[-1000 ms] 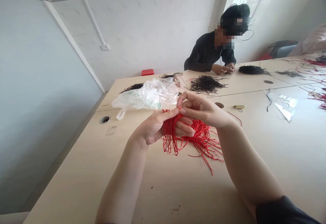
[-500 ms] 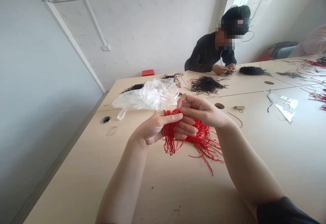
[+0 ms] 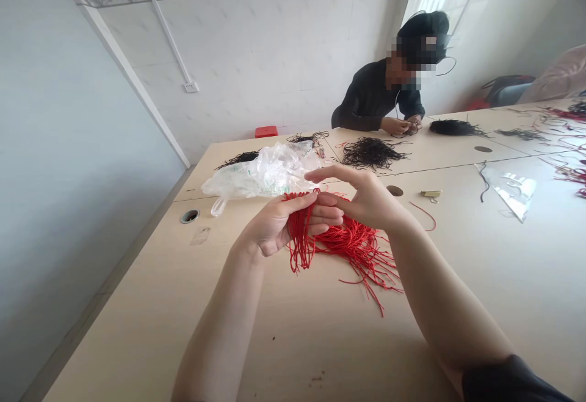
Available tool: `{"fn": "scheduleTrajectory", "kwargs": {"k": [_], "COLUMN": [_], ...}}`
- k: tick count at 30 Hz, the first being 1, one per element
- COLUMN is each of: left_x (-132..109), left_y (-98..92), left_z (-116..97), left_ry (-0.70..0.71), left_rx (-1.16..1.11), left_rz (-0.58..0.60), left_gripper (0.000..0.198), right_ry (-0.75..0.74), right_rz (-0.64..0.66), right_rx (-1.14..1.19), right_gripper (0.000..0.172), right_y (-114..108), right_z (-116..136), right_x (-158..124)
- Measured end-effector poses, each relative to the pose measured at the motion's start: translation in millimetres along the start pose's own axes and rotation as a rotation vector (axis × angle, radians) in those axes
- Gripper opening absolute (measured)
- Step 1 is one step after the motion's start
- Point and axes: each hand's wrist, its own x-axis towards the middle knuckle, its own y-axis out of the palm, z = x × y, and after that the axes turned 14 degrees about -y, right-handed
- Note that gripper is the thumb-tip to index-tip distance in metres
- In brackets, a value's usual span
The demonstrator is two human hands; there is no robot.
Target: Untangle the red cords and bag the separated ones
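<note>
My left hand (image 3: 279, 222) holds a bundle of red braided cords (image 3: 301, 240) draped over its fingers, the thumb pressing on top. Looped ends hang below the palm. My right hand (image 3: 361, 197) is beside it, index finger raised and apart from the thumb; the thumb tip meets the cords at the left fingertips. No cord shows pinched in the right hand. Behind and below both hands, a loose pile of red cords (image 3: 361, 246) lies on the table, partly covered by them.
A crumpled clear plastic bag (image 3: 270, 170) lies beyond my hands. Black cord piles (image 3: 373, 152) sit farther back, near a co-worker (image 3: 375, 97) handling dark cord. To the right are a binder clip (image 3: 431, 194), a clear triangular sheet (image 3: 508, 188) and a table hole (image 3: 394, 191).
My right index finger has lifted away from the thumb, opening the earlier pinch. My left hand and its cords have shifted slightly left and up.
</note>
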Motion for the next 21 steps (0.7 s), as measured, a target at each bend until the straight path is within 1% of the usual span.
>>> {"fn": "scheduleTrajectory", "kwargs": {"k": [3,5,7,9,12,15,17,21], "left_x": [1,1,-1,-3,-9,-15,-19,-22], "left_y": [-0.4,-0.4,-0.4,-0.2,1.2,3.7,5.5,8.3], "left_z": [0,0,-1,-1,-3,-6,-9,-14], "left_ry": [0.006,0.004,0.026,0.09,0.194,0.264,0.325,0.457], "left_rx": [-0.003,-0.004,-0.008,-0.011,0.024,0.047,0.011,-0.118], "left_rz": [-0.021,-0.014,-0.027,-0.074,-0.158,-0.194,-0.208,-0.283], "left_gripper": [0.027,0.027,0.026,0.023,0.021,0.021,0.023,0.027], "right_ry": [-0.082,-0.126,-0.133,-0.093,0.032,0.128,0.182,0.283], "right_rz": [-0.049,-0.065,-0.068,-0.079,-0.086,-0.075,-0.021,0.163], "right_rx": [-0.153,-0.184,-0.184,-0.171,-0.094,-0.015,-0.002,0.007], "right_gripper": [0.021,0.021,0.02,0.019,0.02,0.021,0.021,0.026], "right_y": [7,12,15,17,20,25,28,33], "right_z": [-3,-5,-6,-6,-4,-4,-6,-15], "right_x": [-1,-2,-1,-1,1,3,4,5]}}
